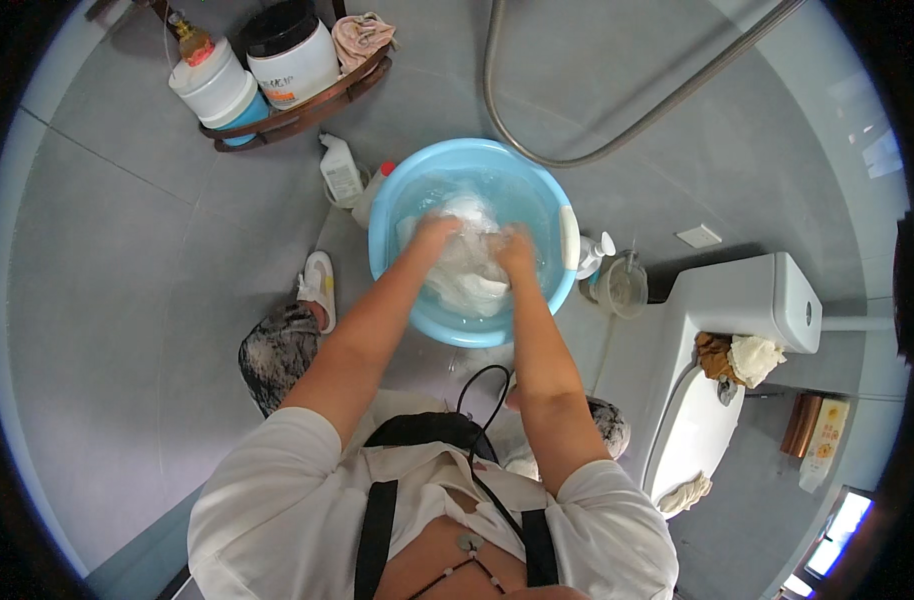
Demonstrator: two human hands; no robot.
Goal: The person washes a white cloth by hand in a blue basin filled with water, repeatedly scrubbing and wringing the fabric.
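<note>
A round light-blue basin [381, 222] stands on the floor in front of me with water in it. Bunched white cloth [471, 288] lies in the water, partly above the surface. My left hand [437, 229] is closed on the cloth's left side, its fingertips hidden in the folds and water. On the right side, my right hand [515, 248] grips the same cloth with curled fingers, somewhat blurred. Both forearms reach over the near rim. A white piece [569, 238] sits on the basin's right rim.
Bottles [343, 172] stand left of the basin; a white pump bottle [594, 254] and a clear container [624, 288] are at its right. A toilet [692, 425] with cloths on it is farther right. A shelf [307, 108] holds tubs; a metal hose [577, 160] hangs behind.
</note>
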